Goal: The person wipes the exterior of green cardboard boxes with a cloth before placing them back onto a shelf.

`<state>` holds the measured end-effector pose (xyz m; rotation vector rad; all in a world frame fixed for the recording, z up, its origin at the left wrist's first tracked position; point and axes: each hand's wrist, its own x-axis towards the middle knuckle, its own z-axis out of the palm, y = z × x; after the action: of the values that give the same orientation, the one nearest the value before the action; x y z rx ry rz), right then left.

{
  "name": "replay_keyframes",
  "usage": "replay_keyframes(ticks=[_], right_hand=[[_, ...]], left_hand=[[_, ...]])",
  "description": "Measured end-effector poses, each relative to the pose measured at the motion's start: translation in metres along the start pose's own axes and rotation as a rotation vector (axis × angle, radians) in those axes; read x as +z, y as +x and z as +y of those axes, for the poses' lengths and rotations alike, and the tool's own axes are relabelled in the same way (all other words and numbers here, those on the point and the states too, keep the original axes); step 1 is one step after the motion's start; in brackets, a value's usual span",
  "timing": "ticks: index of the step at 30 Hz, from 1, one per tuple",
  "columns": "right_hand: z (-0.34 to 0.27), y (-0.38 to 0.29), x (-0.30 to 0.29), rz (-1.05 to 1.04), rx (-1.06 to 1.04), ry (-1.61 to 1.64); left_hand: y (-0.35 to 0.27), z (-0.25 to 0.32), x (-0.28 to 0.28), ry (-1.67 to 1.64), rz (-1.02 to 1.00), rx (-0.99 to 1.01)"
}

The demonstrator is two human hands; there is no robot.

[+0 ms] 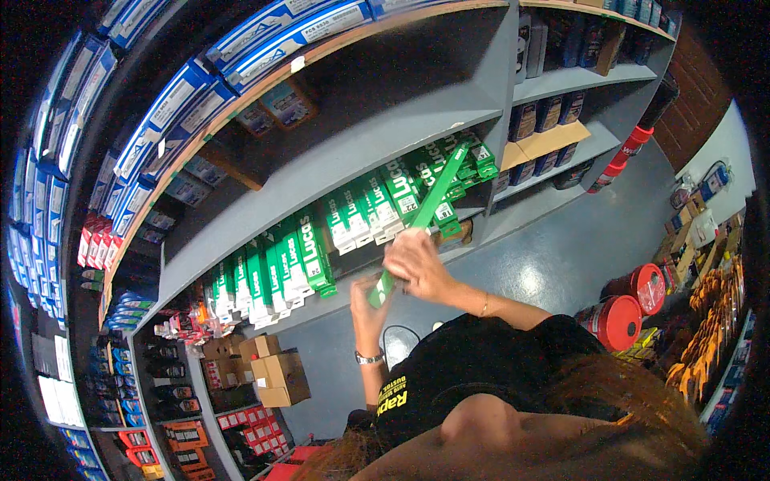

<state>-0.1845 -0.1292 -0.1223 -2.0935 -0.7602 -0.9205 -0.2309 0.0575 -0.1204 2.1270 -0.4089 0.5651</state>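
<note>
A long, slim green Lucas carton (442, 186) slants across the view in front of a shelf. My left hand (368, 303), with a metal-band watch at the wrist, grips its near end. Higher up the carton, my right hand (416, 264) is closed around it; motion blurs the fingers. The carton's far end overlaps the shelved stock. Behind it, a row of green and white Lucas cartons (310, 252) lies on the grey shelf, their ends facing out and some bearing size numbers.
Blue and white boxes (165, 108) fill the upper shelves at left. Cardboard boxes (280, 379) stand on the floor at lower left. Red-lidded pails (619, 323) are at right, near orange-topped packs (710, 324). Bottles (547, 114) line the shelves at upper right.
</note>
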Motion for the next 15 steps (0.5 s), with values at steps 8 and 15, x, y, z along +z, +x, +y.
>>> replay_keyframes(ticks=[8,15], right_hand=[[0.117,0.014,-0.015,0.075,0.122,-0.030],[0.038,-0.003,0.015,0.003,0.046,-0.072]], left_hand=[[-0.006,0.010,0.009,0.018,0.008,0.030],[-0.016,0.008,0.023,-0.003,0.033,-0.080]])
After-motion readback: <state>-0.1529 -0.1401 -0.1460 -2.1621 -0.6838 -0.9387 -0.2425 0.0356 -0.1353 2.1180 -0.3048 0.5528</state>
